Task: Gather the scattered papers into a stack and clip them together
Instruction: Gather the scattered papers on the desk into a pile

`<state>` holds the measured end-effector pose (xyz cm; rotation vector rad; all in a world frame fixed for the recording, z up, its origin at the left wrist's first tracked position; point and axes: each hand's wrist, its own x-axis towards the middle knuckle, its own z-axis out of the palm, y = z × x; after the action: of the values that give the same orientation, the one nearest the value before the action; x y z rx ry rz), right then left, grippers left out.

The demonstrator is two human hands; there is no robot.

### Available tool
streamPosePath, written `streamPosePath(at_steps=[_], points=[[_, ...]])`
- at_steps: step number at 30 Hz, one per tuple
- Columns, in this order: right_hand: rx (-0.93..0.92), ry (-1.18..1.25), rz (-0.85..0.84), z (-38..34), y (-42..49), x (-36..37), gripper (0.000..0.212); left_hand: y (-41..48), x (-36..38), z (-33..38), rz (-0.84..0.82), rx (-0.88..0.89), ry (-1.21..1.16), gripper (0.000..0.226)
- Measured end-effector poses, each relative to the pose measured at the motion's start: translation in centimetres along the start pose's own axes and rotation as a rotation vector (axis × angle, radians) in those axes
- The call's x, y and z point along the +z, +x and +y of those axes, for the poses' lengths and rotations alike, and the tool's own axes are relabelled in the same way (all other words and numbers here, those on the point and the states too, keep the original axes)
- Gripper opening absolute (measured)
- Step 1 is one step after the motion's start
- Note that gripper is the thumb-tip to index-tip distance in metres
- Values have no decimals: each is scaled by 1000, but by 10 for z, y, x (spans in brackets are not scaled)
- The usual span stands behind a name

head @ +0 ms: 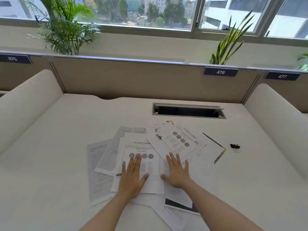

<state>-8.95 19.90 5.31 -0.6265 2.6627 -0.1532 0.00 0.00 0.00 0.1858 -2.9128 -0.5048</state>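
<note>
Pressing flat on the scattered white printed paper sheets (140, 147), left hand (131, 177) and right hand (177, 174) both lie fingers spread, gripping nothing. Sheets fanned mid-desk, unstacked; small black binder clip (235, 146) sits apart right, untouched. Task barely begun.

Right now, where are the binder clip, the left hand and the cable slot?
binder clip (235, 146), head view, black body.
left hand (131, 178), head view, back of hand.
cable slot (188, 112), head view, dark opening.

papers (106, 157): white, grey print | binder clip (235, 146): black | desk (50, 164): cream
</note>
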Motion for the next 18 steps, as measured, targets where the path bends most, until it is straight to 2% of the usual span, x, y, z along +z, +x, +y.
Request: streamPosePath(at_steps=[5,8,10,13,16,18], points=[[31,78,-38,8,-4,20,85,-23,15,-8,-85,-101,30,74],[10,58,20,12,-1,20,96,-19,8,-5,-92,-104,12,70],[-8,52,76,15,4,18,90,-20,9,-5,-91,-109,-6,67],[-6,60,133,20,12,11,96,-21,5,-3,-54,-124,-19,66],[34,36,101,24,22,7,98,-21,-2,-2,51,-280,6,64],[65,36,50,24,24,8,90,-19,-2,-4,86,-419,-12,68]])
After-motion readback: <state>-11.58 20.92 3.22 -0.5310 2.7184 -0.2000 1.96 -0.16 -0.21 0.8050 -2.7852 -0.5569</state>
